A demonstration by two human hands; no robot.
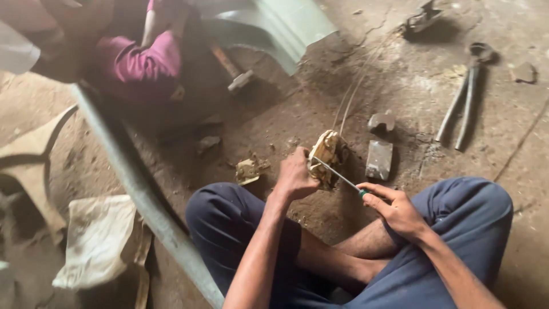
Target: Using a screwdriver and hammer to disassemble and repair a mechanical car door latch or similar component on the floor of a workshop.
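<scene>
My left hand [294, 176] grips a yellowish, dirty lump of a part [327, 153] from which thin wires [350, 97] run away across the floor. My right hand [394, 209] holds a screwdriver [338, 177] by its green handle, and the metal tip rests against the part. I sit cross-legged on the floor in dark blue trousers, both hands just above my shins.
Large metal tongs [464, 100] lie at the right; two small metal blocks [380, 159] sit beside the part. A hammer [233, 71] and bent sheet metal [274, 26] lie near another person in a magenta garment [140, 60]. A long metal strip [143, 194] crosses the left, by crumpled cloth [100, 240].
</scene>
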